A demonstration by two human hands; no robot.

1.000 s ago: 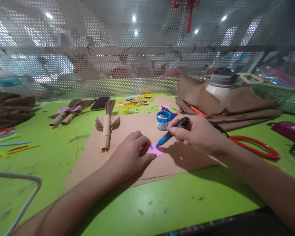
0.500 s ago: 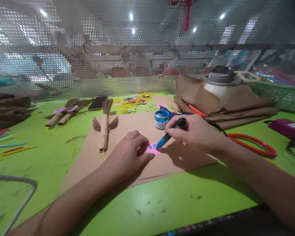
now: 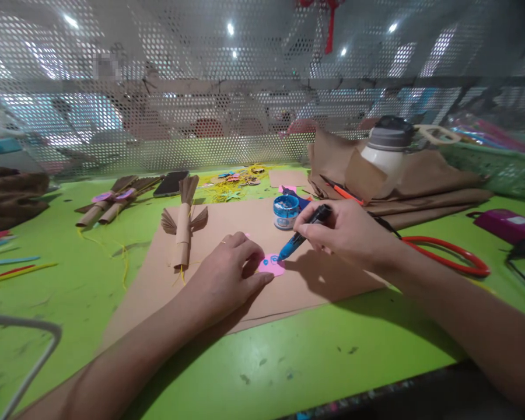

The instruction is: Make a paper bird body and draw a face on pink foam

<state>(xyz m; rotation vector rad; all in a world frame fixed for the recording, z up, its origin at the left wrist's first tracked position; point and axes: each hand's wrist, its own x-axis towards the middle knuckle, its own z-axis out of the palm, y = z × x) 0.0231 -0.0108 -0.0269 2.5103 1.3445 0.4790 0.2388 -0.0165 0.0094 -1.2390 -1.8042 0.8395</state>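
Observation:
A small pink paper piece (image 3: 272, 267) with blue marks lies on a brown paper sheet (image 3: 227, 219). At its left side, my left hand (image 3: 227, 268) grips the edge between thumb and fingers. My right hand (image 3: 343, 230) is closed around a blue marker (image 3: 295, 242) with a black end, held slanted. The marker's tip meets the pink paper at its upper right. Just behind the marker stands an open glue or paint jar (image 3: 286, 211) with a blue rim. A brown paper roll figure (image 3: 182, 233) with pleated wings lies left of my hands.
Two similar paper rolls (image 3: 107, 207) and a phone (image 3: 171, 184) lie at the back left. Yellow strings (image 3: 245, 179) are heaped near the mesh screen (image 3: 245, 111). Large orange-handled scissors (image 3: 455, 256) lie right, before a white bottle (image 3: 387, 151) amid brown paper (image 3: 437, 189).
The view has shifted slightly, moving everything a little left in the picture. Both hands keep their hold, and the marker's tip stays on the pink paper.

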